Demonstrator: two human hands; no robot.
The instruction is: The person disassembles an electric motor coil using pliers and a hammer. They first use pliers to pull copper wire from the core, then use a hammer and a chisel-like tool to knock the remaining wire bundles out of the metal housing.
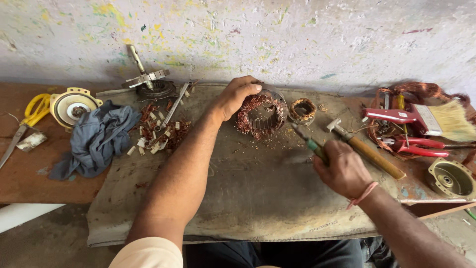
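Note:
My left hand (237,95) grips the rim of a round motor stator (262,116) wound with copper wire, holding it tilted on a grey mat (238,198). My right hand (342,171) is closed around a green-handled screwdriver (308,141) whose tip points toward the stator, a short way off it. A small coil of copper wire (302,110) lies just right of the stator. A wooden-handled hammer (369,151) rests on the mat beside my right hand.
A blue-grey rag (99,139), scissors with yellow handles (27,121), a round yellow motor cover (72,105), a rotor with shaft (146,79) and wire scraps (158,134) lie at left. At right are a paintbrush (431,119), red-handled pliers (416,146), copper wire (421,92) and a metal end cap (451,178).

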